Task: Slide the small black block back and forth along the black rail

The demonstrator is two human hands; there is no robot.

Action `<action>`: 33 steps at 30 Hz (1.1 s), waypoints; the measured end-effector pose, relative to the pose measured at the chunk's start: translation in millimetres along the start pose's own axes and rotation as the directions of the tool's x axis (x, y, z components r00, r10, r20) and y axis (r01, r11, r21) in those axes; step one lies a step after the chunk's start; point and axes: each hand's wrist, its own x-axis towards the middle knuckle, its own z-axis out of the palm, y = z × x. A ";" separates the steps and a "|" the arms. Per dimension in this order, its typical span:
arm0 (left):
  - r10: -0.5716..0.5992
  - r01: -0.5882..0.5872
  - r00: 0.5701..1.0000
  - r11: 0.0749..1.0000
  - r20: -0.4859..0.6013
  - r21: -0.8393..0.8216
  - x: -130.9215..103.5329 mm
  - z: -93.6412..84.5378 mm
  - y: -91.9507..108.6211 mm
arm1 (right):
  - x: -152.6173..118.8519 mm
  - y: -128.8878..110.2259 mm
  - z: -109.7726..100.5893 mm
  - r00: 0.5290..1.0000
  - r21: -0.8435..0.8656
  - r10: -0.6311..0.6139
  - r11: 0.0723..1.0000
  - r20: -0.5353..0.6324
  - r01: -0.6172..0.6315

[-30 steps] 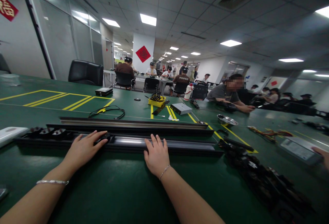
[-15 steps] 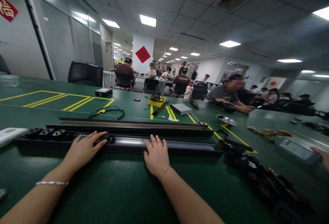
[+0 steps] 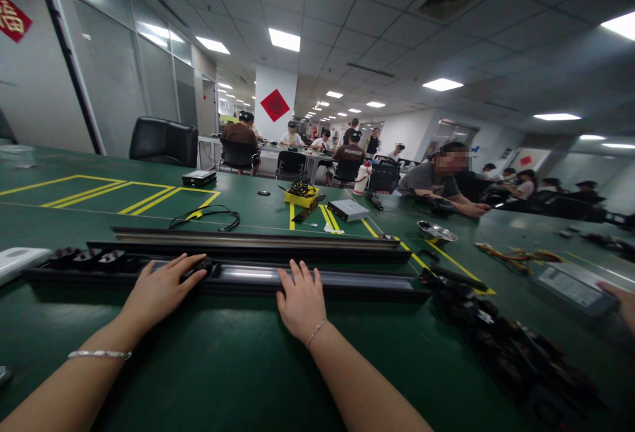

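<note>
Head view: basically no change over the last second, just slight camera drift, so no visible progress on the rail work. Near rail (image 3: pixel 357 280) lies left to right across the table (image 3: pixel 223 372), just in front of the far rail (image 3: pixel 258 240). Left hand (image 3: pixel 161 286) still on it, thumb and forefinger narrow at the black block (image 3: pixel 212 266) (can't tell if gripped). Right hand (image 3: pixel 301 300) still rests on the rail's near side, fingers part-spread, nothing held.
</note>
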 end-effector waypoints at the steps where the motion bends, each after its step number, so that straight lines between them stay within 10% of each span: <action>1: 0.004 -0.004 1.000 1.000 -0.005 -0.003 0.1 0.4 -0.6 | 0.0 -0.1 -0.5 1.000 -0.001 0.002 1.000 0.005 -0.002; 33: 0.020 -0.020 1.000 1.000 -0.001 0.003 0.5 4.3 -3.0 | -0.2 0.9 2.2 1.000 0.001 -0.007 1.000 -0.014 0.007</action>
